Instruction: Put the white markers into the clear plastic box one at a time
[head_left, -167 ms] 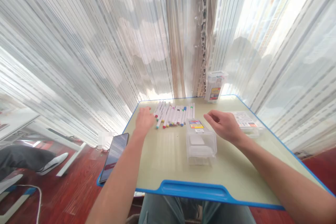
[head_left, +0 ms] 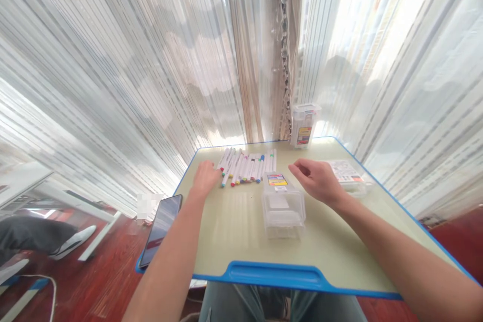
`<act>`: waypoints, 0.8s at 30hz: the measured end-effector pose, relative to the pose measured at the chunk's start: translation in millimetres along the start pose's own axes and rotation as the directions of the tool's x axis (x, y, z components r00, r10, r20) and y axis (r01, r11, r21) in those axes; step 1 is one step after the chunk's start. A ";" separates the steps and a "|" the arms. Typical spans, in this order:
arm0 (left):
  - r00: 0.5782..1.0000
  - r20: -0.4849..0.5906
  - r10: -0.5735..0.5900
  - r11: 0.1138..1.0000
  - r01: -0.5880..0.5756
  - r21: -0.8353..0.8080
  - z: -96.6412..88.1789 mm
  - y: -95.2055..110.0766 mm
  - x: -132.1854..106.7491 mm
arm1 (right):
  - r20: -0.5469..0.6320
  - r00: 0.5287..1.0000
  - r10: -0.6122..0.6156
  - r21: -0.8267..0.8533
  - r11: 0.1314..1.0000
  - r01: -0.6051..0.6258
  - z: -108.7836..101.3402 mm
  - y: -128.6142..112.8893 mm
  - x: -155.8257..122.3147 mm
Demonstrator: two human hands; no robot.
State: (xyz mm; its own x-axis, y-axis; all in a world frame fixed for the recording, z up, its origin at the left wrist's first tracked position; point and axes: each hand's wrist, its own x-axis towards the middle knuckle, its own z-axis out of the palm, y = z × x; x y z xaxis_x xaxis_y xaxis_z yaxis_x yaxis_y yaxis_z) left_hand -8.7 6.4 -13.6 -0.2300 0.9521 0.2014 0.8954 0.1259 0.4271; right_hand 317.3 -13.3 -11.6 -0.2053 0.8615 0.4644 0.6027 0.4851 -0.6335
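Observation:
A row of white markers [head_left: 247, 166] with coloured caps lies at the far side of the table [head_left: 241, 231]. My left hand [head_left: 205, 177] rests palm down just left of the row, its fingertips at the leftmost markers, holding nothing. A clear plastic box [head_left: 283, 206] with a colourful label stands open in the middle of the table. My right hand [head_left: 317, 179] hovers just right of that box, fingers loosely curled and apart, empty.
A closed clear marker case [head_left: 304, 126] stands upright at the table's far edge. A flat clear lid [head_left: 349, 173] lies right of my right hand. A phone [head_left: 160, 229] lies on the left edge. Sheer curtains hang behind. The table has a blue rim.
Mostly the view has shifted slightly. My left hand has edged closer to the leftmost markers; my right hand stays beside the box.

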 end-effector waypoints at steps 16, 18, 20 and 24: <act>0.991 -0.113 0.077 0.996 -0.081 -0.031 -55.5 63.7 -23.2 | -0.052 0.995 0.089 0.115 0.990 -0.083 -7.4 -4.0 4.6; 0.981 -0.117 0.152 0.974 -0.168 -0.148 -59.3 85.5 -32.2 | -0.065 0.987 0.148 0.227 0.965 -0.129 -11.0 -5.2 6.1; 0.959 -0.106 0.262 0.913 -0.282 -0.295 -56.8 102.1 -40.4 | -0.045 0.984 0.175 0.376 0.915 -0.146 -13.8 -7.5 6.9; 0.935 0.009 0.353 0.741 -0.274 -0.613 -39.1 117.7 -51.4 | 0.058 0.990 0.132 0.587 0.797 -0.140 -16.2 -16.6 6.1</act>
State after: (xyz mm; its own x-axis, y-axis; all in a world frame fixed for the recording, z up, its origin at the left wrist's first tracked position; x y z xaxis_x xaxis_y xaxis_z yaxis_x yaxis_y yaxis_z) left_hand 93.6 -38.6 60.8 0.1045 0.9377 0.3314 0.4927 -0.3383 0.8017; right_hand 318.5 -18.6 11.7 -0.1684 0.9251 0.3403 0.0570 0.3538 -0.9336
